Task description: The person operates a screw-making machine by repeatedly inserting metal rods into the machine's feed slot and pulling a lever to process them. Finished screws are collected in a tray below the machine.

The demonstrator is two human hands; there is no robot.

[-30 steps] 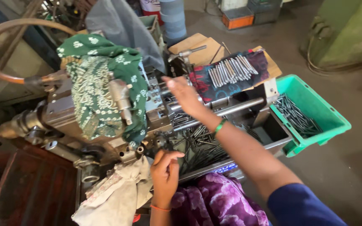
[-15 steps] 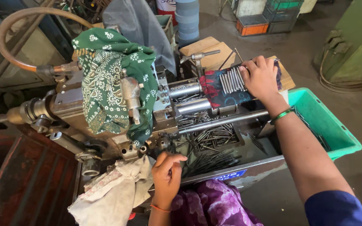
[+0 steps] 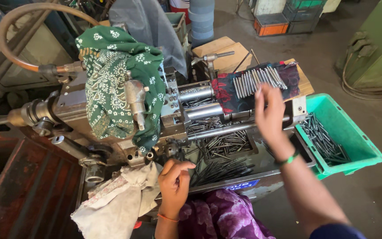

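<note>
Two hands work at a metal machine (image 3: 173, 110). The right hand (image 3: 269, 116) is raised over the right end of the machine with its fingers loosely spread and slightly blurred; whether anything is pinched between them cannot be told. It hovers just below a row of thin metal rods (image 3: 257, 82) lying side by side on a dark red cloth (image 3: 226, 95) at the machine's far right corner. The forearm runs up from the lower right, a green bangle (image 3: 290, 158) at the wrist. The left hand (image 3: 174, 183) is curled into a near fist at the machine's near edge, fingers together, touching a pale rag (image 3: 116, 203); what it holds, if anything, is hidden. Loose rods (image 3: 219, 146) lie heaped in the tray between the two hands. A green patterned cloth (image 3: 116, 84) drapes the machine's left part. A green plastic bin (image 3: 348, 132) with more rods stands just beside the right edge
</note>
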